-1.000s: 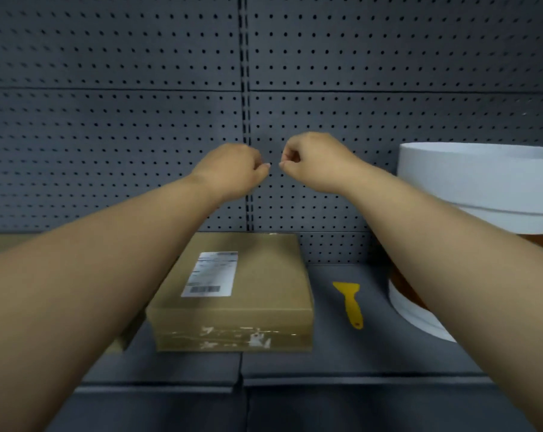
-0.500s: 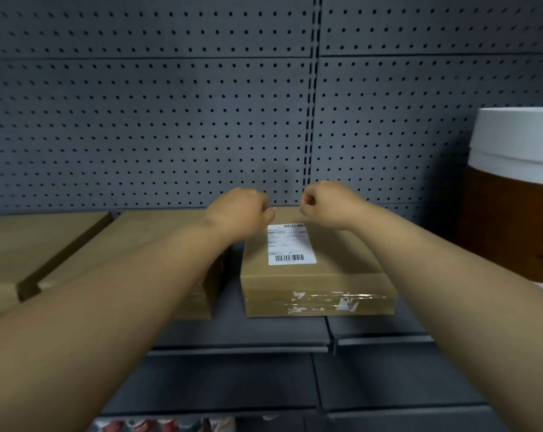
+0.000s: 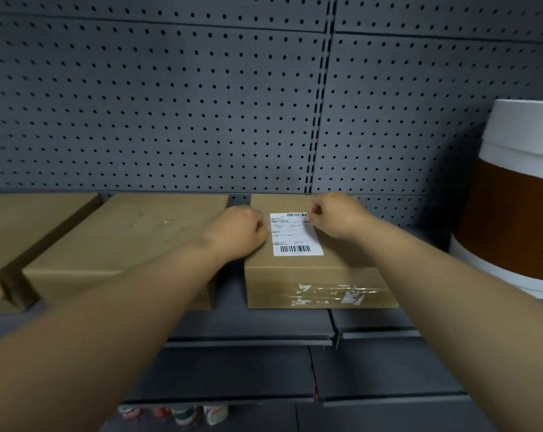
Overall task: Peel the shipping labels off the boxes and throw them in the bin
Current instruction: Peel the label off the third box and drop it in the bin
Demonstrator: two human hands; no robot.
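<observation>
A cardboard box [image 3: 313, 277] lies on the grey shelf with a white shipping label [image 3: 295, 236] flat on its top. My left hand [image 3: 237, 233] is curled into a fist and rests on the box's left top edge, just beside the label. My right hand [image 3: 337, 218] is also curled, with its fingertips at the label's upper right corner, which they hide. I cannot tell whether they pinch that corner. A white bin with a brown band [image 3: 513, 213] stands to the right of the box.
Two more cardboard boxes [image 3: 123, 238] [image 3: 30, 219] without labels on top lie to the left on the same shelf [image 3: 251, 325]. A grey pegboard wall [image 3: 201, 104] closes the back. Several small bottles [image 3: 176, 413] show on a lower level.
Both fists have come down from in front of the pegboard onto the labelled box. The view has shifted left, so the box and bin sit further right.
</observation>
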